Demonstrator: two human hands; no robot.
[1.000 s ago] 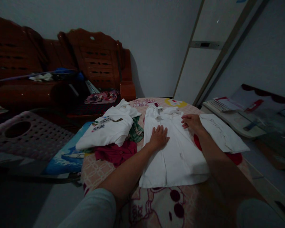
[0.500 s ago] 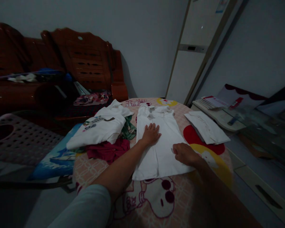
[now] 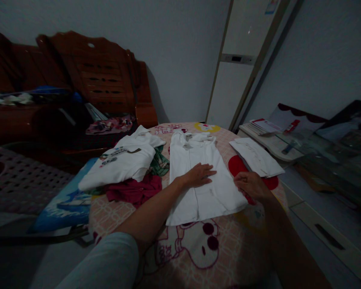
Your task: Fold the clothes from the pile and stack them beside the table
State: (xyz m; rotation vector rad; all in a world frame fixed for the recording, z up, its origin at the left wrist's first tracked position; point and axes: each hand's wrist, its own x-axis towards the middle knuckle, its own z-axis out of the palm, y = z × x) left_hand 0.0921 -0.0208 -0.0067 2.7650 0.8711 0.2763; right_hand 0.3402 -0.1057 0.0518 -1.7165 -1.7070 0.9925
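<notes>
From the white shirt (image 3: 206, 202) mid-surface (image 3: 117, 216): pink woven chair (image 3: 27, 186) far out at 9 o'c, then blue cushion (image 3: 70, 200), also approx 9. Wooden sofa (image 3: 104, 78) behind, 10–11. Garment pile on L of surface: white top (image 3: 120, 160) w/ floral print at 9–10, lying over maroon garment (image 3: 136, 190); green patterned cloth (image 3: 161, 162) pokes out at 10. Shirt lies spread out, collar twd 12, hem twd 6 by the cartoon dog print (image 3: 200, 247). L hand (image 3: 197, 175) rests on its middle, palm down, fingers apart, not gripping. R hand (image 3: 251, 184) at shirt's R edge, approx 3, fingers bunched together; can't tell if fabric's pinched btwn them. Folded white garment (image 3: 255, 156) btwn 2 & 3, just beyond R hand, partly over a red patch (image 3: 234, 165). Papers (image 3: 264, 126) at 2, off the surface.
</notes>
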